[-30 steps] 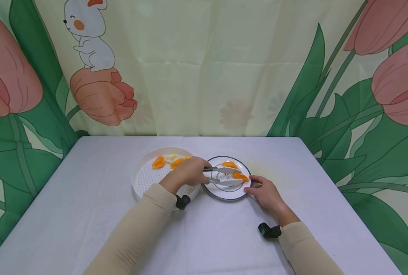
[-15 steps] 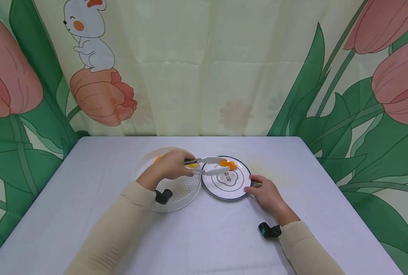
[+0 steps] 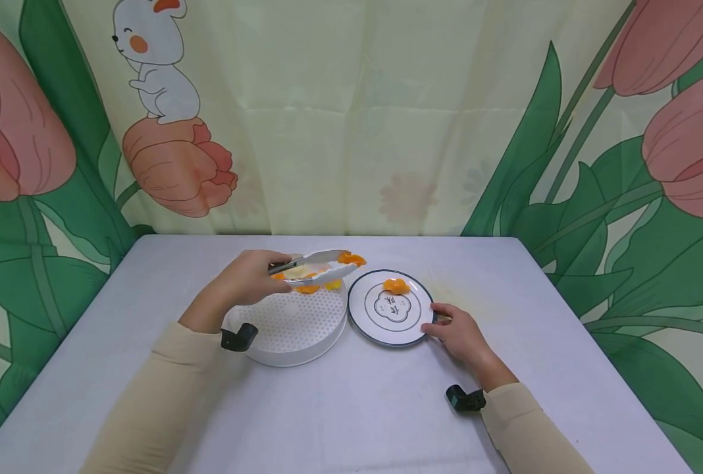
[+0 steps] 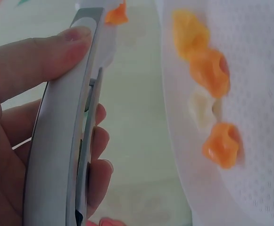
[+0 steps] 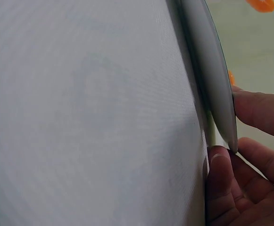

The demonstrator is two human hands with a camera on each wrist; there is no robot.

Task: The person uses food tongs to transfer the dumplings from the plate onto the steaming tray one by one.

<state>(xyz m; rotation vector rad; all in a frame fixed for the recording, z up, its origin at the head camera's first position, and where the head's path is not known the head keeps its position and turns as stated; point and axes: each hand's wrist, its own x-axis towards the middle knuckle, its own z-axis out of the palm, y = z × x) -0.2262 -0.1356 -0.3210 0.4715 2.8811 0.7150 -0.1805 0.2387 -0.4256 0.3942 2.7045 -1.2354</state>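
Centrally, left hand squeezes tongs pinching an orange piece above the perforated tray; release seems due next; right fingers steady the plate.

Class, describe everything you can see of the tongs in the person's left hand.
The tongs are pale, smooth and glossy, plastic or metal by the look, with two long arms drawn nearly together. The left hand grips them around the handle end, thumb along the top arm. They lie roughly level above the far edge of the white perforated tray, tips toward the dark-rimmed plate. An orange piece sits pinched at the tips.
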